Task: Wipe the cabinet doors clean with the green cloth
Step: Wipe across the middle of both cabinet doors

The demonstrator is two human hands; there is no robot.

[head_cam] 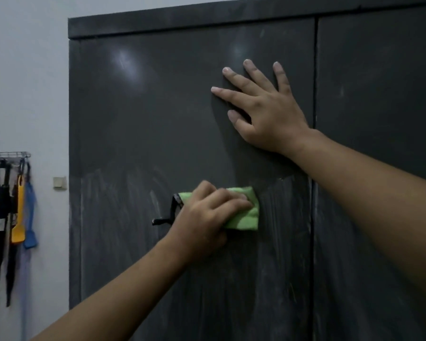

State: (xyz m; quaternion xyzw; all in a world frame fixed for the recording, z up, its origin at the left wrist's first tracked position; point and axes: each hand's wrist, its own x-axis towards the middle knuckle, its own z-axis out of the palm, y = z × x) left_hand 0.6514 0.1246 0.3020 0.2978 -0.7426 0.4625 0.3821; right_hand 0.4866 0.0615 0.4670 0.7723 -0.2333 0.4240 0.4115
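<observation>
A tall dark grey cabinet fills the view. Its left door (145,124) shows pale smear marks across the lower half. The right door (379,94) lies past a vertical gap. My left hand (207,217) presses the folded green cloth (246,215) flat against the left door at mid height; a black loop hangs from the cloth's left side. My right hand (263,107) rests higher on the same door, palm flat and fingers spread, holding nothing.
A pale wall (27,82) stands left of the cabinet. On it a wire rack (8,155) holds black straps, a yellow tool (19,217) and a blue one (30,217). A small light switch (59,182) sits beside the cabinet edge.
</observation>
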